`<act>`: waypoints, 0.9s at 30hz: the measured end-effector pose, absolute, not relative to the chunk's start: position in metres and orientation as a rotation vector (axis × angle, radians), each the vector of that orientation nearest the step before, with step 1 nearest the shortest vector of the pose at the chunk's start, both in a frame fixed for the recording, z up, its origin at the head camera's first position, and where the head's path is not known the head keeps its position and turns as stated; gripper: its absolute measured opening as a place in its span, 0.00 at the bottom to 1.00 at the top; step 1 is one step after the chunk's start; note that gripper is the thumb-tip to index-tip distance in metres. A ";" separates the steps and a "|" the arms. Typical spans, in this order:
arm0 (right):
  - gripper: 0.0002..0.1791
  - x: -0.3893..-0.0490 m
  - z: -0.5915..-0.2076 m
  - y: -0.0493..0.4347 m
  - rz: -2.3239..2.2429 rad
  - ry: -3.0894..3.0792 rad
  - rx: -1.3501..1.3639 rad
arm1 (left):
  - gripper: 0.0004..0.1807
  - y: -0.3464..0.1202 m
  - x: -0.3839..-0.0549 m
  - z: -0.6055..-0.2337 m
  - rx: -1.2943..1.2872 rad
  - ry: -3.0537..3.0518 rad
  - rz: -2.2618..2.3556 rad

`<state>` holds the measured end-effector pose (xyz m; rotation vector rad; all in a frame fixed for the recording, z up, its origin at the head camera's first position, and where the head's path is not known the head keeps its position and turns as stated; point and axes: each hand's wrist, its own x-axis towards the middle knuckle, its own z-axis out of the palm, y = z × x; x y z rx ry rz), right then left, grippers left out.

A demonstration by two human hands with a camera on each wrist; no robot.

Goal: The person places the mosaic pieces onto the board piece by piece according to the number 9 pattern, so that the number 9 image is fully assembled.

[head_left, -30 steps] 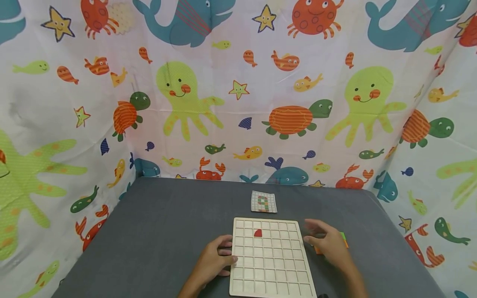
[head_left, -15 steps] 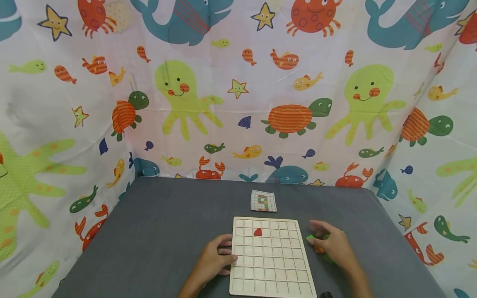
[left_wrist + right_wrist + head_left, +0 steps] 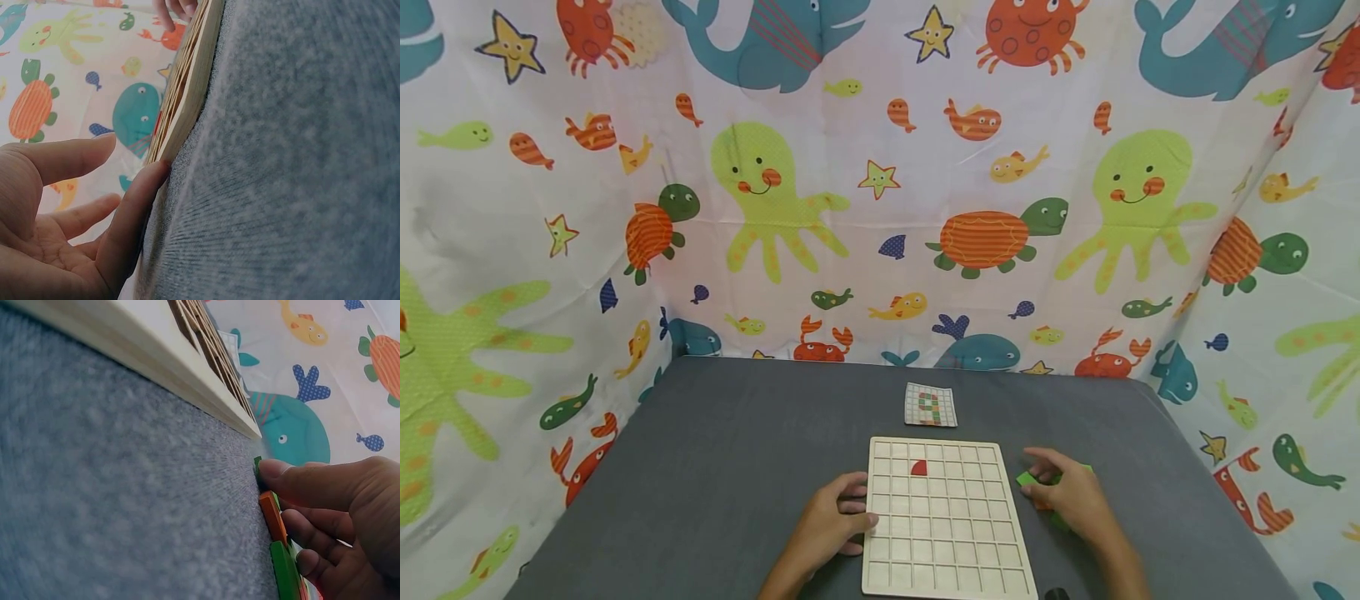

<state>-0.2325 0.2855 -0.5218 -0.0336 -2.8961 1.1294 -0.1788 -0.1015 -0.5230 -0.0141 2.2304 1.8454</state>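
A pale wooden grid board (image 3: 951,529) lies on the dark grey table, one red quarter-round piece (image 3: 919,468) in an upper cell. At the board's left edge rests my left hand (image 3: 827,521); the left wrist view shows a fingertip against the wooden side, other fingers loosely spread. Right of the board, my right hand (image 3: 1071,492) hovers low over a small pile of green and orange pieces. Its thumb touches a small green piece (image 3: 258,467); the index fingertip looks apart from it. An orange piece (image 3: 273,515) and a larger green piece (image 3: 285,569) lie under the fingers, partly hidden.
Behind the board lies a small white pattern card (image 3: 930,406) with coloured squares on a grid. A black object (image 3: 1057,594) shows at the front edge, beside the board's lower right corner. Sea-animal curtains (image 3: 880,192) stand around the table.
My right hand has shifted slightly right, away from the board, and a green piece now shows by its thumb. The left hand and the board stay in place.
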 end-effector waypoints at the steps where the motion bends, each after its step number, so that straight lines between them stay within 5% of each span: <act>1: 0.32 -0.232 -0.522 0.286 1.119 -2.894 -0.027 | 0.39 -0.102 -0.179 -0.523 -0.014 2.230 1.845; 27: 0.29 -0.232 -0.520 0.283 1.117 -2.883 0.023 | 0.37 -0.102 -0.178 -0.523 0.010 2.233 1.854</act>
